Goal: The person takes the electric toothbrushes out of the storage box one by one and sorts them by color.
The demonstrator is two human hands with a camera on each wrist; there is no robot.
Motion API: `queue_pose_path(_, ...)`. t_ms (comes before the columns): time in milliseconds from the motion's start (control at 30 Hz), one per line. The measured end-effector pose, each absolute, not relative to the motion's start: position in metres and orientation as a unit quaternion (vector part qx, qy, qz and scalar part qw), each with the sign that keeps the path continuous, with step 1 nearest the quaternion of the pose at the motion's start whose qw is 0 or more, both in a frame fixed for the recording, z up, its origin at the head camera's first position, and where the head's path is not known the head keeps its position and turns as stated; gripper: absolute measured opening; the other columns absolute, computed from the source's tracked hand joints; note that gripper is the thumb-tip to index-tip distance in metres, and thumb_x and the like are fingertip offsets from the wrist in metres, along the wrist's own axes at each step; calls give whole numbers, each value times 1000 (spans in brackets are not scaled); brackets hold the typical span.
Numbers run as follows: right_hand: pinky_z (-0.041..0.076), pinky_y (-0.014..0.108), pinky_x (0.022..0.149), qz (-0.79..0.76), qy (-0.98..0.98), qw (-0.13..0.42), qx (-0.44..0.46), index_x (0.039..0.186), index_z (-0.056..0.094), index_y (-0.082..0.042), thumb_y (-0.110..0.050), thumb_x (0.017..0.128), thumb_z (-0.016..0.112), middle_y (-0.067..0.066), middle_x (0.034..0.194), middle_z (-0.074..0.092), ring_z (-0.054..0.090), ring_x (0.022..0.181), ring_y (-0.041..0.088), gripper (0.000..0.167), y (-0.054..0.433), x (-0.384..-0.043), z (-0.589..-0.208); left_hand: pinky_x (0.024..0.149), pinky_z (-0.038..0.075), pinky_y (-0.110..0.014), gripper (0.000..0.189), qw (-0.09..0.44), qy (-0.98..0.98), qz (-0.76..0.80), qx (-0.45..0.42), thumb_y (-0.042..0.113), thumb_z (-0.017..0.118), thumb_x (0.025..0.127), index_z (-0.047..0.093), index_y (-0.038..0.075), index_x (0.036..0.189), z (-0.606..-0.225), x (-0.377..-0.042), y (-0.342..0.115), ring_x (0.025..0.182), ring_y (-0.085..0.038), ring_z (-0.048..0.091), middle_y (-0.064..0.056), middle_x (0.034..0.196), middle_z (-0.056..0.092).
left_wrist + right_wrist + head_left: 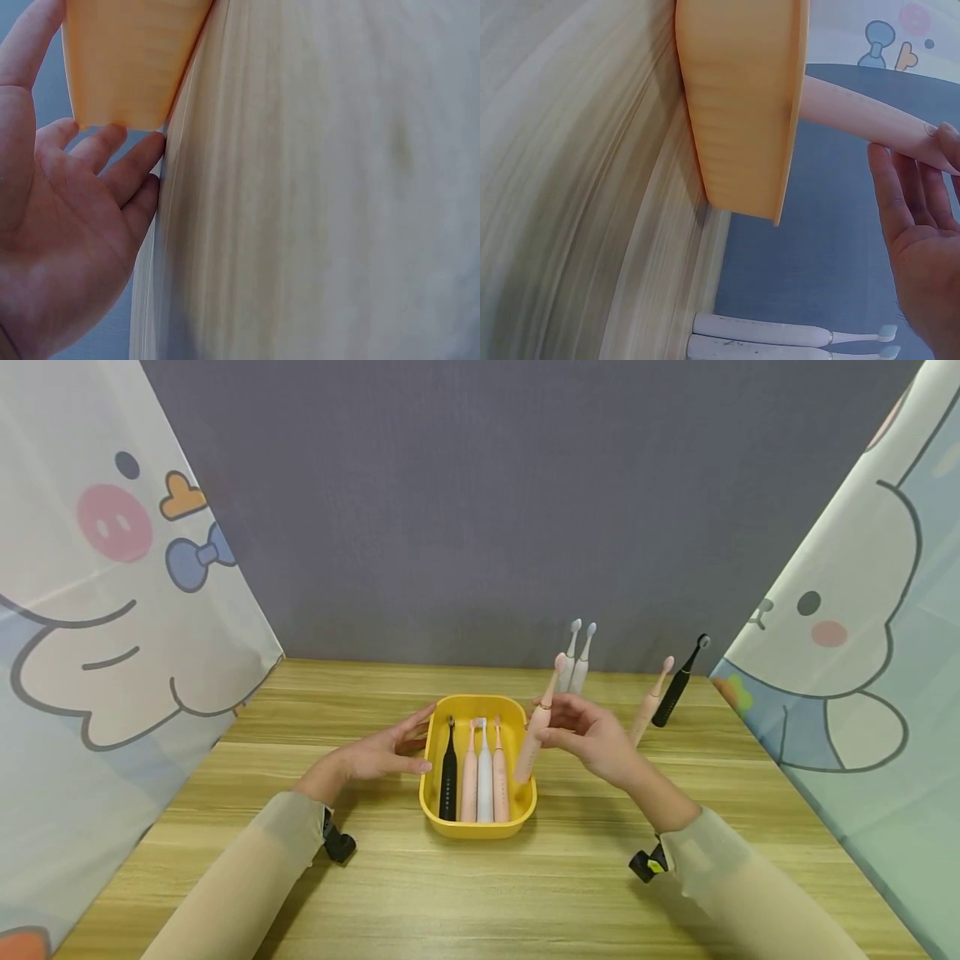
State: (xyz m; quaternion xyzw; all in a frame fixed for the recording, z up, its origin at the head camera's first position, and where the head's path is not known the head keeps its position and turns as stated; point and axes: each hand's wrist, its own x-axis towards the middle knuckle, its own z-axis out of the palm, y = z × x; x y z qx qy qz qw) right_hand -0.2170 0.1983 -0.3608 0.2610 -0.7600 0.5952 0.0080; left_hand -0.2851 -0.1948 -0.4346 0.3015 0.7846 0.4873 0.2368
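Observation:
A yellow bin point(480, 831) stands on the table with several electric toothbrushes lying side by side in it: a black toothbrush point(448, 777), a pink toothbrush point(469, 785), a white toothbrush point(485, 785) and another pink toothbrush point(500, 781). My right hand point(592, 739) pinches a further pink toothbrush point(534, 735) between thumb and fingers, tilted, head up, its lower end over the bin's right rim. On the bin's left side rests my left hand point(382, 752), fingers fairly straight; in the left wrist view its fingertips touch the yellow wall point(135, 67).
Behind my right hand, two white toothbrushes point(579, 677) stand upright. Farther right are a standing pink toothbrush point(651, 706) and a black toothbrush point(675, 693). A grey panel point(480, 510) closes off the back, with cartoon-printed curtains point(847, 635) on both sides.

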Motion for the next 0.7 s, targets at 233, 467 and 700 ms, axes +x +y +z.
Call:
queue_pose_path(233, 68, 31, 91, 606, -747, 27, 274, 137, 66, 1, 5, 99, 77, -8, 123, 78, 78, 108, 11, 40, 204, -216, -354, 134, 18, -71, 114, 243, 778, 494, 302, 30, 80, 103, -5, 31, 178, -435, -286, -195, 169, -48, 17, -17, 185, 10)
queue_pose_path(467, 67, 30, 93, 606, -743, 30, 283, 142, 66, -2, 5, 101, 74, -8, 128, 78, 77, 111, 12, 43, 212, -215, -350, 135, 17, -69, 114, 244, 776, 497, 301, 27, 80, 103, -5, 30, 178, -434, -286, -194, 170, -47, 17, -15, 186, 10)
queue_pose_path(700, 67, 29, 93, 602, -745, 42, 283, 141, 65, 2, 6, 100, 74, -11, 127, 78, 78, 109, 10, 41, 220, -215, -355, 135, 17, -71, 115, 243, 777, 497, 301, 29, 80, 103, -6, 29, 178, -435, -287, -194, 169, -49, 16, -17, 185, 10)
